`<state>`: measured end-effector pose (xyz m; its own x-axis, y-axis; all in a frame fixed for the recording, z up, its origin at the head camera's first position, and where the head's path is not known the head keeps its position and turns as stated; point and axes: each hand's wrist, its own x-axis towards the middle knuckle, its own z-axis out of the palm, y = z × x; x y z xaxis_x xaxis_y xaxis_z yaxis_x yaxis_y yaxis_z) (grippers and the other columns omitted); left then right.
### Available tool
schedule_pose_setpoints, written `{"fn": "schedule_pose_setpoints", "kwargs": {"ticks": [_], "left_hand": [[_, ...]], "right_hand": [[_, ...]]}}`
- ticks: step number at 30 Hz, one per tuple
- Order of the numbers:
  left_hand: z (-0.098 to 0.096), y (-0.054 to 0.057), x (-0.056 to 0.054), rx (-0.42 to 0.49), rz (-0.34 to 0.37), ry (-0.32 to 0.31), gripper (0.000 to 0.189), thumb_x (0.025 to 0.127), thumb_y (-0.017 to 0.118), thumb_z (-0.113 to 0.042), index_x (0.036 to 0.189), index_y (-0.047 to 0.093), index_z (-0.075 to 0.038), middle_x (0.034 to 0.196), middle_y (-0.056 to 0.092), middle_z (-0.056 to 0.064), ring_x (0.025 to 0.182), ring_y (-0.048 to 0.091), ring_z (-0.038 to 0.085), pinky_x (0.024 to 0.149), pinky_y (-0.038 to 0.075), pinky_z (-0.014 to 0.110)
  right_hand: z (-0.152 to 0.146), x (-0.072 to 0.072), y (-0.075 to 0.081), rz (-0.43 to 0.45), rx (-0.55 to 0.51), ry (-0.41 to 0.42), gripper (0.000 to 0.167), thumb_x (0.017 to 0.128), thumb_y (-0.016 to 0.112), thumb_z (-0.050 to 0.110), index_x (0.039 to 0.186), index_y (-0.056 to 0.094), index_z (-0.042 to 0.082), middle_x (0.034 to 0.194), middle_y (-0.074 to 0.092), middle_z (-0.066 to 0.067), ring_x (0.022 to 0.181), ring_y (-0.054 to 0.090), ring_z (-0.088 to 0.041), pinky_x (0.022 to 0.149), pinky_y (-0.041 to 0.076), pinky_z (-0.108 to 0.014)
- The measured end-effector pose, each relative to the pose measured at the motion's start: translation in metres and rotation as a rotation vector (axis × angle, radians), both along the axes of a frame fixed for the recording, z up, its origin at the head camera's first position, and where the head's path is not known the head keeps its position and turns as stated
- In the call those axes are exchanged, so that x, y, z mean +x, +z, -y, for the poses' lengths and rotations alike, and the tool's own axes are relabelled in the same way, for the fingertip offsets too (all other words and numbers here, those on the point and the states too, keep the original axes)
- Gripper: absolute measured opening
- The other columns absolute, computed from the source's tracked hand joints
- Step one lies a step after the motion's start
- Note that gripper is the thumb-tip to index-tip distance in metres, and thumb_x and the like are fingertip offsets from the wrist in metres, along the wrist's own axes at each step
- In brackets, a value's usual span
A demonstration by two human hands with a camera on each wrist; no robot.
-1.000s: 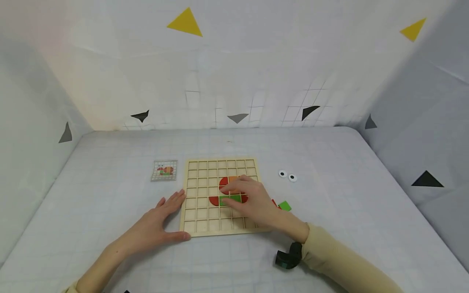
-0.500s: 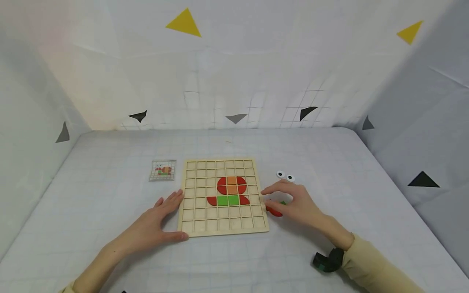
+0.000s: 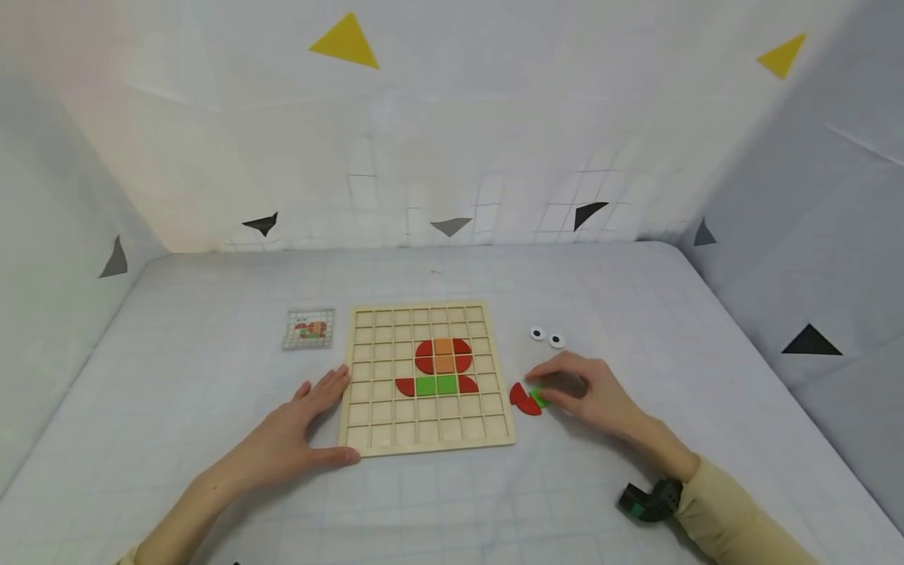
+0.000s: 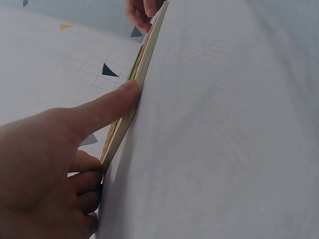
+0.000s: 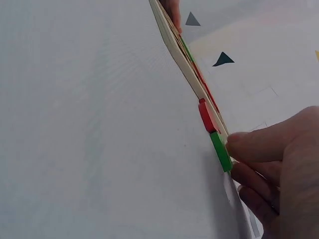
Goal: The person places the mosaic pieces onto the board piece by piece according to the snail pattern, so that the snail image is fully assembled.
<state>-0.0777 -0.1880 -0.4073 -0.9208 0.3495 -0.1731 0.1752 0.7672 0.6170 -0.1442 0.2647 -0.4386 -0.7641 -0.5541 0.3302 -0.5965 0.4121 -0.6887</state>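
Observation:
My left hand (image 3: 286, 431) lies at the left edge of a wooden grid board (image 3: 367, 435), thumb at the near corner and fingers along the side. On the board sit red quarter-round tiles, orange square tiles (image 3: 444, 363) and green square tiles (image 3: 436, 385). Just right of the board, my right hand (image 3: 593, 392) is over a loose green square tile (image 3: 538, 399). Its thumb meets or covers part of that tile, while the index fingertip stands apart from it. Two loose red tiles (image 3: 526, 403) touch or nearly touch the green one. In the right wrist view the thumb (image 5: 249, 146) is beside the green tile (image 5: 221, 152).
Two round eye pieces (image 3: 547, 337) lie beyond the right hand. A small picture card (image 3: 308, 329) with a coloured grid figure is left of the board. A black device (image 3: 650, 501) is on the right wrist. White cloth covers the table and walls.
My right hand has moved from above the board's tiles to the loose tiles at the right, uncovering the pattern on the board. My left hand stays at the board's edge.

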Motion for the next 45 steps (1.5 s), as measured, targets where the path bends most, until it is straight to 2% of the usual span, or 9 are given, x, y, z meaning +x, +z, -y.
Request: {"fn": "schedule_pose_setpoints", "kwargs": {"ticks": [4, 8, 14, 18, 26, 32, 38, 45], "left_hand": [[0.0000, 0.0006, 0.0001, 0.000, 0.007, 0.003, 0.111, 0.072, 0.074, -0.070, 0.159, 0.027, -0.020, 0.167, 0.021, 0.000, 0.154, 0.016, 0.033, 0.123, 0.016, 0.058], [0.0003, 0.0010, 0.0006, -0.003, 0.007, 0.008, 0.111, 0.072, 0.075, -0.070, 0.159, 0.027, -0.021, 0.167, 0.021, 0.001, 0.153, 0.017, 0.035, 0.122, 0.016, 0.060], [0.0002, 0.0002, 0.0001, -0.011, 0.015, 0.008, 0.111, 0.073, 0.075, -0.069, 0.159, 0.027, -0.019, 0.167, 0.021, 0.002, 0.154, 0.017, 0.034, 0.123, 0.016, 0.060], [0.0004, -0.0010, -0.0001, -0.014, 0.008, 0.006, 0.112, 0.072, 0.076, -0.069, 0.159, 0.027, -0.018, 0.167, 0.021, 0.002, 0.153, 0.017, 0.034, 0.123, 0.016, 0.060], [-0.0013, -0.0037, -0.0014, -0.015, 0.020, 0.020, 0.112, 0.071, 0.078, -0.067, 0.159, 0.027, -0.021, 0.167, 0.020, -0.002, 0.154, 0.017, 0.030, 0.124, 0.016, 0.056], [-0.0013, -0.0032, -0.0009, -0.016, 0.019, 0.020, 0.111, 0.071, 0.078, -0.066, 0.159, 0.027, -0.021, 0.167, 0.021, -0.002, 0.154, 0.016, 0.033, 0.123, 0.017, 0.058], [-0.0007, -0.0021, -0.0003, -0.012, 0.014, 0.017, 0.111, 0.072, 0.077, -0.067, 0.160, 0.026, -0.022, 0.167, 0.020, -0.002, 0.154, 0.016, 0.034, 0.123, 0.017, 0.059], [-0.0005, -0.0015, 0.0003, -0.006, 0.011, 0.010, 0.111, 0.072, 0.077, -0.067, 0.160, 0.026, -0.020, 0.167, 0.020, 0.000, 0.154, 0.016, 0.035, 0.122, 0.016, 0.060]], "right_hand": [[-0.0026, -0.0023, -0.0020, 0.029, 0.004, 0.049, 0.038, 0.083, 0.079, 0.002, 0.118, 0.072, 0.017, 0.114, 0.071, 0.005, 0.107, 0.062, -0.010, 0.099, 0.044, -0.014], [-0.0012, -0.0034, -0.0022, 0.026, 0.018, 0.054, 0.039, 0.084, 0.079, 0.004, 0.119, 0.071, 0.018, 0.115, 0.071, 0.006, 0.106, 0.062, -0.009, 0.099, 0.044, -0.014], [0.0021, -0.0031, -0.0027, -0.023, 0.032, -0.026, 0.041, 0.080, 0.084, 0.008, 0.117, 0.072, 0.020, 0.112, 0.071, 0.008, 0.102, 0.065, -0.009, 0.097, 0.049, -0.015], [0.0014, -0.0030, -0.0039, -0.024, 0.062, -0.086, 0.042, 0.080, 0.085, 0.012, 0.118, 0.071, 0.021, 0.113, 0.071, 0.011, 0.104, 0.065, -0.007, 0.096, 0.050, -0.016], [-0.0012, -0.0029, -0.0045, -0.033, 0.052, -0.062, 0.042, 0.082, 0.081, 0.005, 0.120, 0.070, 0.018, 0.116, 0.071, 0.006, 0.109, 0.064, -0.009, 0.101, 0.047, -0.014], [-0.0011, -0.0034, -0.0063, -0.069, 0.039, -0.152, 0.043, 0.080, 0.084, 0.009, 0.119, 0.071, 0.018, 0.114, 0.072, 0.007, 0.107, 0.065, -0.008, 0.097, 0.048, -0.013], [0.0003, -0.0033, -0.0083, -0.091, 0.021, -0.190, 0.044, 0.076, 0.086, 0.003, 0.115, 0.072, 0.017, 0.109, 0.073, 0.006, 0.103, 0.067, -0.010, 0.092, 0.048, -0.011], [0.0064, 0.0008, -0.0032, -0.106, 0.026, -0.201, 0.042, 0.072, 0.084, -0.007, 0.111, 0.073, 0.005, 0.105, 0.074, -0.007, 0.099, 0.068, -0.021, 0.091, 0.050, -0.014]]}}
